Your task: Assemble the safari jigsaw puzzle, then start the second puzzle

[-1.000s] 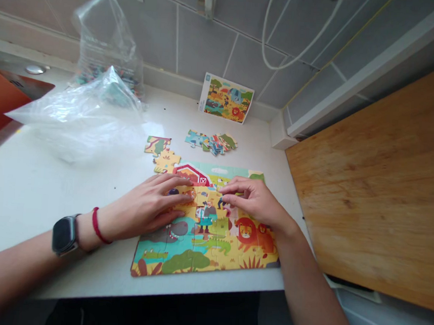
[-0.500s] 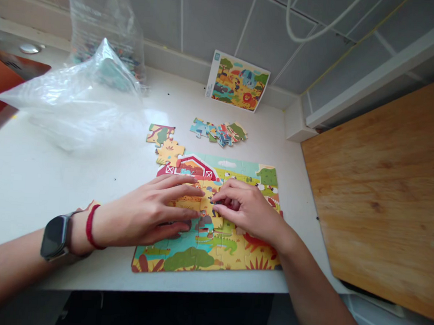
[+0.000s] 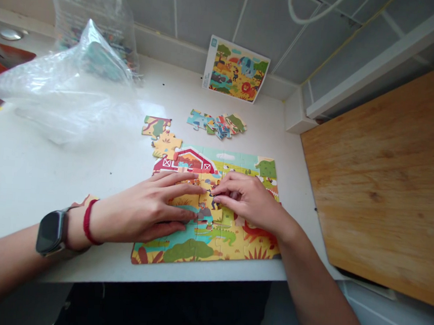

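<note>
A colourful animal jigsaw puzzle [image 3: 188, 249] lies flat near the counter's front edge, much of it joined. My left hand [image 3: 151, 202] rests palm down over its left half, fingers stretched and a little apart. On the middle of the puzzle my right hand [image 3: 249, 199] has thumb and forefinger closed on a yellow puzzle piece [image 3: 210, 202] with a small dark-clothed figure; the fingers partly hide it. Two loose pieces [image 3: 167, 144] touch or overlap near the upper left corner. Part of another loose piece [image 3: 90, 200] shows behind my left wrist.
Behind the puzzle lies a small heap of loose pieces [image 3: 219, 125]. A picture card [image 3: 235, 70] leans against the tiled wall. Clear plastic bags [image 3: 76, 98] occupy the back left of the white counter [image 3: 101, 167]. A wooden board [image 3: 387, 179] stands along the right.
The view has shifted slightly, so the scene sits a bit higher. My right fingers have moved slightly at the middle piece; my left hand stays spread on the puzzle.
</note>
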Available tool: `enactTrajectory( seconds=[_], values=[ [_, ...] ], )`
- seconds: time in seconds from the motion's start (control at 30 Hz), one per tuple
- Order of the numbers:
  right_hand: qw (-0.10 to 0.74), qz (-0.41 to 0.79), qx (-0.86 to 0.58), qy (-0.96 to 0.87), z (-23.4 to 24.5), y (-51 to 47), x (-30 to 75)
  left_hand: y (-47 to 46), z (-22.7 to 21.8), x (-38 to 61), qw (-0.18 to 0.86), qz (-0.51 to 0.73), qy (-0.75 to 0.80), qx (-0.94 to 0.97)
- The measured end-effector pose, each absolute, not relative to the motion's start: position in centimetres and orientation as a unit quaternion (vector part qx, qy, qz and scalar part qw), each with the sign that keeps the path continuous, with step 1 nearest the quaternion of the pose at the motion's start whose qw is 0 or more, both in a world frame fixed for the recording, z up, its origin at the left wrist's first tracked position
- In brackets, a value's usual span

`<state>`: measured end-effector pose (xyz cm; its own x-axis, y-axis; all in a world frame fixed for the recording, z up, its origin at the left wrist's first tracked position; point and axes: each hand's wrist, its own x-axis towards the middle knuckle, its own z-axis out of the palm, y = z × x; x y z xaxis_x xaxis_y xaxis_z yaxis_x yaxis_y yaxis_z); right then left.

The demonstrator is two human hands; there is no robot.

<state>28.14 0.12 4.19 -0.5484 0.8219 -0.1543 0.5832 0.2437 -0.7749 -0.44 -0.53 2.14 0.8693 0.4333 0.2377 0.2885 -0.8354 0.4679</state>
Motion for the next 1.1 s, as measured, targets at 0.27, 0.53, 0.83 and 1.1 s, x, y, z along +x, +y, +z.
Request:
enactTrajectory(
  seconds=[0.27, 0.53, 0.83, 1.1],
  values=[
    [0.165, 0.472, -0.444, -0.743, 4.53, 0.53, 28.53, -0.45, 1.93, -0.51, 0.232, 0.173, 0.186, 0.939],
    [0.167, 0.513, -0.458, -0.706, 4.24, 0.63, 28.62, -0.57, 2.18, -0.3, 0.258, 0.178, 0.203, 0.928],
    [0.118, 0.407, -0.45, -0.786, 4.39, 0.25, 28.12, -0.25, 1.72, -0.5, 0.216, 0.174, 0.176, 0.945],
    [0.091, 0.379, -0.438, -0.81, 4.4, -0.13, 27.76, -0.52, 1.83, -0.52, 0.202, 0.158, 0.181, 0.949]
  ],
)
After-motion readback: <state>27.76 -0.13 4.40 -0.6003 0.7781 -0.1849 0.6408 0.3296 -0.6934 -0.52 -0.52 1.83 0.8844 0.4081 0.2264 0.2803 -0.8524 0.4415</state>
